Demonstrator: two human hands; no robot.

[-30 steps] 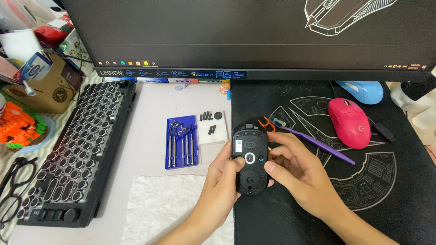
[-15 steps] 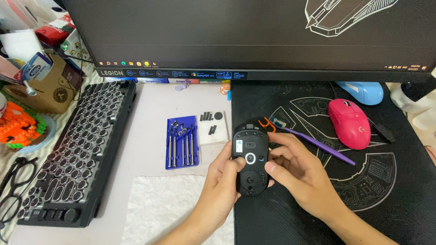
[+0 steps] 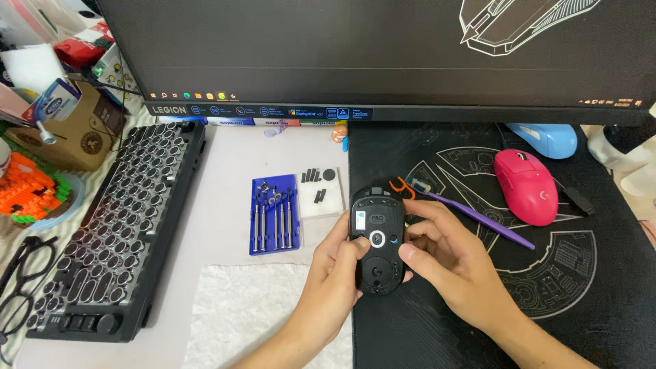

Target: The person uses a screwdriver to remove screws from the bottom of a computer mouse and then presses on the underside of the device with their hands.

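A black plastic computer mouse [image 3: 377, 239] lies belly-up at the middle of the surface [image 3: 232, 157], on the left border of a black patterned desk mat [image 3: 581, 287], so its round sensor ring and flat underside face the camera. The left hand [image 3: 338, 273] cups its left flank, fingers curled under and thumb laid on the lower shell, which steadies it against tipping. The right hand [image 3: 444, 256] closes on the right flank from 3 o'clock, thumb pressed on the rim and fingers bent round the side; together both hands clasp the shell.

Just at 10 o'clock of the mouse sits a blue tray of small steel screwdrivers [image 3: 275, 213], with a white pad carrying small black strips [image 3: 321, 193] beside it, both within easy reach. At 1 o'clock lie an orange-handled pry tool [image 3: 402, 186] and a long purple plastic spudger [image 3: 482, 219]. Further toward 2 o'clock rest a pink mouse [image 3: 526, 186] and a light-blue mouse [image 3: 547, 139]. A dark round-keyed keyboard [image 3: 109, 232] stretches along 9 o'clock.
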